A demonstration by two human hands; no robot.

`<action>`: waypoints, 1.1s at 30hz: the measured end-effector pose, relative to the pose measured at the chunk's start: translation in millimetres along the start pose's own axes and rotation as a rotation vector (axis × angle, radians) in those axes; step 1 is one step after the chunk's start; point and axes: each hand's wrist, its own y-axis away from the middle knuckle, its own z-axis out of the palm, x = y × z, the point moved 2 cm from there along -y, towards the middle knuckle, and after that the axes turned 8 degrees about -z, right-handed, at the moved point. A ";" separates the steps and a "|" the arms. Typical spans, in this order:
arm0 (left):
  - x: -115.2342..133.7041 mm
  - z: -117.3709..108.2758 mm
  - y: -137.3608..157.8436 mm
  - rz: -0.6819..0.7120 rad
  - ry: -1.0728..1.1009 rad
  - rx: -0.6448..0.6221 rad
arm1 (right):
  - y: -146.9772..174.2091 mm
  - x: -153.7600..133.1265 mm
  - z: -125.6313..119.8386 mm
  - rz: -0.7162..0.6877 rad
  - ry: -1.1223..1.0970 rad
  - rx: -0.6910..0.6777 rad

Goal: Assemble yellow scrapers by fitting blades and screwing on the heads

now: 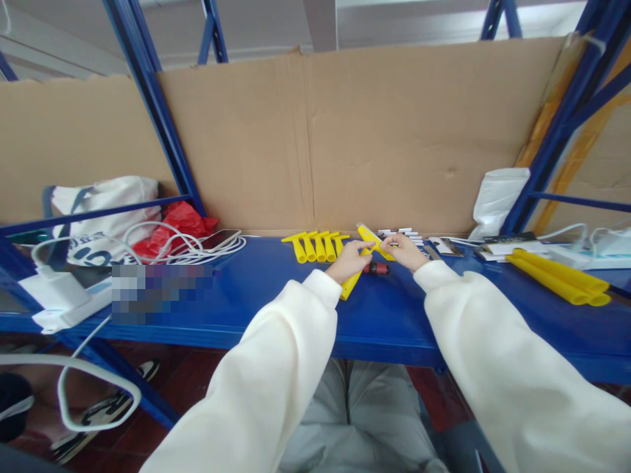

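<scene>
We log a yellow part [367, 242] held over the blue counter [276, 289], near its back edge by the cardboard [374, 131]. Our left hand [349, 261] has its fingers closed round the lower stem of the part; our right hand [405, 251] pinches the upper end, fingertips shut on it. Both arms reach forward in white sleeves, wrists low, hands nearly touching, palms turned inward. Under the hands lies a small red-and-black piece [376, 268], apart from the fingers. Risk, as we judge it: the part is slim and gripped only at its ends, so a twist could slip it loose onto the red-and-black piece or knock the row of yellow parts [318, 246] just to the left. Also listed: white strips [401, 233] behind the right hand, yellow tubes [557, 279] far right, white cables [187, 246] and a charger [54, 292] left.
</scene>
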 end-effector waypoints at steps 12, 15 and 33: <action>5.0 -2.2 3.4 0.043 -0.066 -0.002 | 4.6 -14.9 -4.6 0.125 -0.052 -0.070; 6.7 -2.8 4.3 0.062 -0.108 -0.004 | 4.4 -15.7 -5.9 0.109 -0.037 -0.076; 12.4 -7.3 9.6 0.093 -0.202 0.036 | 0.5 4.3 -11.6 0.239 -0.091 -0.171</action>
